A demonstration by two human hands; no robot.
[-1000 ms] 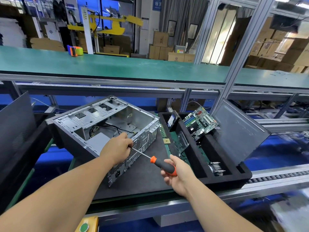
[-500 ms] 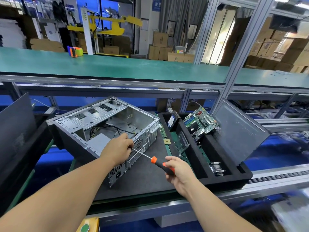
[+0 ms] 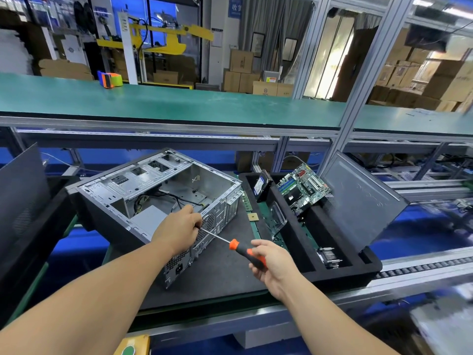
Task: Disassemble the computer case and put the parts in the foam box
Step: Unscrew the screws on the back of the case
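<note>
A person's two bare forearms reach over a dark work mat [image 3: 217, 278]. An open metal computer case [image 3: 163, 201] lies on its side at the mat's left. The left hand [image 3: 176, 230] rests on the case's near rear edge, fingers curled over the rim; the screwdriver's tip seems to meet them, though the contact is hidden. The right hand [image 3: 271, 265] grips the orange-and-black screwdriver [image 3: 240, 249] handle, fingers wrapped around it, shaft pointing left toward the case. Just right of the mat sits the black foam box [image 3: 340, 275], holding a green motherboard [image 3: 302, 188], a drive [image 3: 262, 184] and a side panel [image 3: 358, 201].
</note>
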